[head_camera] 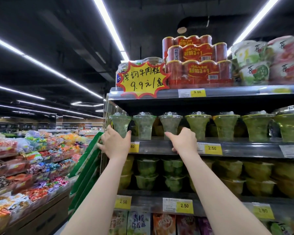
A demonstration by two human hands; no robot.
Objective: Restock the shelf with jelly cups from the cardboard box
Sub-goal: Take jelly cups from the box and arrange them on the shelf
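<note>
A row of clear jelly cups with green contents stands on the middle shelf (159,147). My left hand (115,145) wraps the foot of the leftmost jelly cup (120,123), thumb on its right side and fingers on its left. My right hand (183,141) is at the shelf's front edge. Its thumb lies against the foot of the third jelly cup (171,125) and its fingers curl over the price rail; a grip on that cup cannot be made out. Between the hands stands a second cup (144,126). No cardboard box is in view.
Darker green cups (256,128) fill the shelf to the right. Red can packs (199,73) and a yellow price sign (142,78) sit on the top shelf, green bowl cups (147,173) on the one below. Green bags (87,167) hang at the shelf end. Candy bins (24,158) line the left aisle.
</note>
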